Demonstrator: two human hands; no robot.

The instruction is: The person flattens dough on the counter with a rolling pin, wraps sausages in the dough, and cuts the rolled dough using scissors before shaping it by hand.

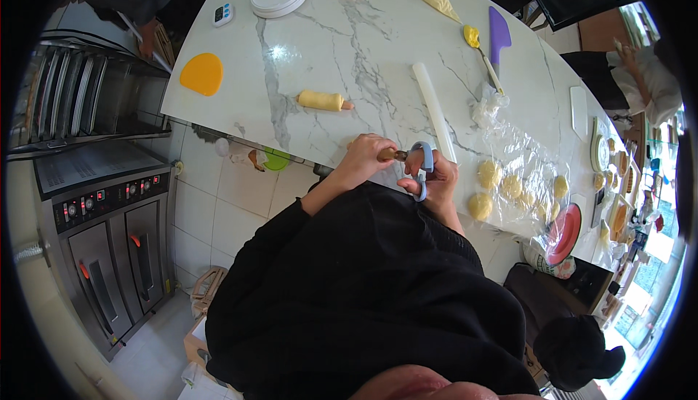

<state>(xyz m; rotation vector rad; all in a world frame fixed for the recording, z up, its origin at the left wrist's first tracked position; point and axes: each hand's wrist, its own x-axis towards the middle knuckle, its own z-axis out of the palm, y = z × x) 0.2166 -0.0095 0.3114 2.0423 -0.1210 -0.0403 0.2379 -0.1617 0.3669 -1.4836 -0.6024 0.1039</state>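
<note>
right hand (435,180), blue-handled scissors (422,164), marble table (320,44)

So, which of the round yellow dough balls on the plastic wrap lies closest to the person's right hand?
The round yellow dough ball at the near edge, just right of the right hand with the blue-handled scissors; the other dough balls lie farther right.

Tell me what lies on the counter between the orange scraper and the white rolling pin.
In the head view, a small yellow dough roll lies on the marble between the orange scraper and the white rolling pin; otherwise bare counter.
</note>
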